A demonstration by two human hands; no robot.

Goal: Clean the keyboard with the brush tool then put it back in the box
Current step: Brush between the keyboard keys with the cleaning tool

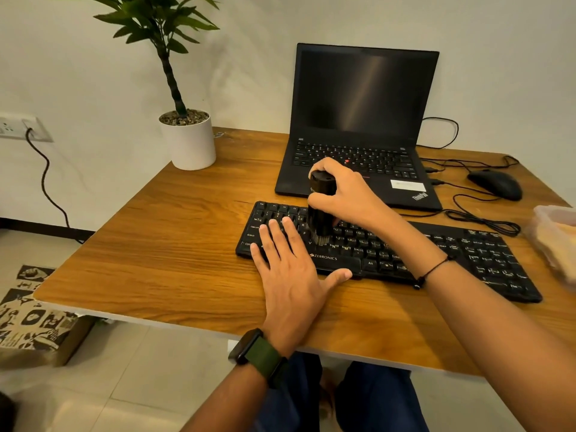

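Observation:
A black keyboard (436,254) lies across the wooden desk in front of me. My right hand (346,190) grips a black cylindrical brush tool (321,207) that stands upright, its bristles down on the keys in the left half of the keyboard. My left hand (290,272) rests flat on the keyboard's left end, fingers straight, thumb spread along the front edge. A translucent plastic box (558,235) sits at the desk's right edge, partly cut off by the frame.
An open black laptop (361,126) stands behind the keyboard. A black mouse (495,183) and tangled cables (480,216) lie to its right. A potted plant (188,141) occupies the back left corner. The desk's front edge (156,319) runs near my knees.

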